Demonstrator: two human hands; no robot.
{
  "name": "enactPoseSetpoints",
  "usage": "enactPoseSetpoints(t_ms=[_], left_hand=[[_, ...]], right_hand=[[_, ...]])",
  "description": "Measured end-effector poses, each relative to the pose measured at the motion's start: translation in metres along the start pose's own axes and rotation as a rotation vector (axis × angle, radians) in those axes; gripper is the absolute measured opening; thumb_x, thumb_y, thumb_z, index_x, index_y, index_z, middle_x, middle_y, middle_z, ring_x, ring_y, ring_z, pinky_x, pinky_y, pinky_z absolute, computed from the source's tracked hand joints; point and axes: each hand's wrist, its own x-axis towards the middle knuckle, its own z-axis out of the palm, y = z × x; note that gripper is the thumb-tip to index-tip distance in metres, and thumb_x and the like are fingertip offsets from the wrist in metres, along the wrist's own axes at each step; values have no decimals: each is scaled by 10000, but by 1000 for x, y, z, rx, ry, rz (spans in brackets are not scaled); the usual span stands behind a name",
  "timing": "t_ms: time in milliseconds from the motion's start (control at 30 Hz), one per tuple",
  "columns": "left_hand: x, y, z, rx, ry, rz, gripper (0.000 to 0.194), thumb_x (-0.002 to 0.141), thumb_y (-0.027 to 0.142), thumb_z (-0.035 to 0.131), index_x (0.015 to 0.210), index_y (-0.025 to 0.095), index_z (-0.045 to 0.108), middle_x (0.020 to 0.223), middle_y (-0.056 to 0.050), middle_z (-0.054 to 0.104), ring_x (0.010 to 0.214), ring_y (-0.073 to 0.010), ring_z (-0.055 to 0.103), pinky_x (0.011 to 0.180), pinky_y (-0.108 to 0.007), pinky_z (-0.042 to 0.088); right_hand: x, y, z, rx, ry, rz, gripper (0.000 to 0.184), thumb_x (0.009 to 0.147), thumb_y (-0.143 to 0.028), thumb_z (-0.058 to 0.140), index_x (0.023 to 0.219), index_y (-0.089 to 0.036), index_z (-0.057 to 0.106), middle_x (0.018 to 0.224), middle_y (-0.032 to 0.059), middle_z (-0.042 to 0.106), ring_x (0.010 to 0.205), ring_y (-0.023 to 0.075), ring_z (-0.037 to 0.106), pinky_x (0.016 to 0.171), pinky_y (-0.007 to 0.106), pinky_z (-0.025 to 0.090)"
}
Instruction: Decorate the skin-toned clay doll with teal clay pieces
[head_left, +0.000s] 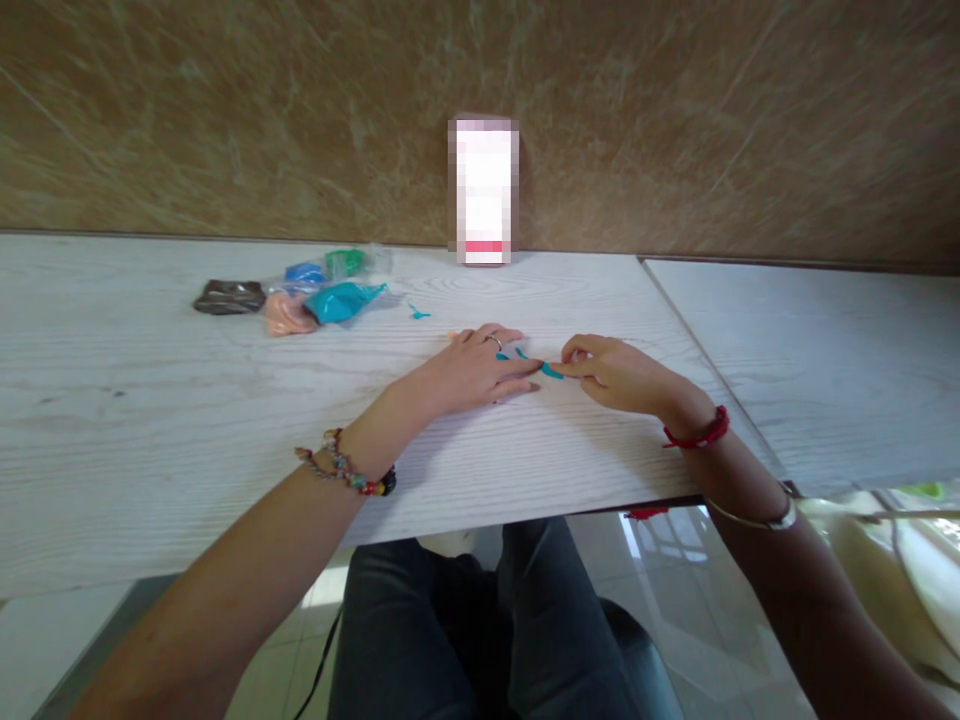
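Observation:
My left hand [484, 368] lies palm down on the white wood-grain table [480, 470], fingers stretched and spread. Its index fingertip touches one end of a small strip of teal modelling clay [552, 371]. From the right, my right hand [619, 372] reaches to the other end of that strip with its index finger extended. Its other fingers are bent, and the thumb sits apart from the index tip. More teal bits show between and beside the left fingers, partly hidden. A peach-coloured bit [452, 336] lies just behind the left hand.
Bags of clay lie at the back left: brown [229, 297], peach [291, 315], teal [345, 302], blue [304, 273] and green [346, 262]. A teal scrap [420, 313] rests nearby. A phone [484, 190] with a blurred screen leans against the brown marbled wall [225, 120].

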Motion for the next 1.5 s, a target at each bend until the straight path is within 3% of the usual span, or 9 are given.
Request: enactPoseSetpoints(t_ms=[367, 567, 733, 867, 1067, 1300, 1500], left_hand=[[0, -2, 3, -8, 19, 2, 403, 910, 513, 313, 1269, 412, 469, 1370, -66, 411, 1216, -258, 368, 948, -440, 342], [0, -2, 3, -4, 12, 8, 424, 907, 538, 289, 1266, 408, 472, 1366, -55, 420, 1215, -245, 367, 942, -416, 346], [1, -6, 5, 16, 57, 25, 460, 911, 532, 277, 1317, 370, 420, 1367, -70, 424, 1222, -246, 362, 951, -403, 340], [-1, -13, 0, 70, 172, -96, 457, 928, 446, 317, 1330, 261, 432, 1361, -110, 426, 1253, -264, 325, 967, -400, 327], [-3, -21, -3, 128, 258, -245, 351, 919, 322, 386, 1194, 196, 564, 1261, -139, 502, 1238, -258, 338, 938, -412, 350], [-1, -23, -2, 77, 298, -277, 336, 913, 268, 371, 1130, 157, 603, 1256, -159, 504, 1234, -280, 346, 923, -435, 366], [-2, -25, -2, 90, 313, -307, 329, 908, 257, 373, 1097, 150, 619, 1240, -160, 525, 1218, -278, 371, 910, -436, 381]], right_hand=[[-5, 3, -7, -19, -59, -99, 471, 721, -45, 415, 1078, -215, 669, 1034, 83, 626, 883, 177, 575, 790, 320, 468], [-5, 5, -9, 37, 38, -125, 426, 724, -51, 432, 1032, -198, 687, 1006, 74, 640, 822, 145, 576, 763, 284, 474], [-5, 3, -11, 67, 8, -113, 414, 722, -48, 427, 986, -210, 701, 976, 58, 646, 817, 138, 576, 766, 276, 472], [-1, -1, -7, 84, 127, -30, 465, 760, -57, 404, 1146, -195, 626, 1018, 82, 617, 865, 156, 571, 772, 297, 475], [7, -5, 6, 52, 57, -55, 454, 773, -36, 390, 1106, -198, 652, 1021, 95, 604, 887, 173, 559, 810, 335, 467], [19, -7, 5, 232, 207, 104, 358, 840, -128, 395, 1079, -143, 661, 983, 108, 613, 803, 142, 573, 707, 271, 465], [44, -14, 7, 242, 83, 340, 196, 776, -177, 538, 877, -124, 698, 853, 83, 635, 716, 133, 558, 676, 260, 435]])
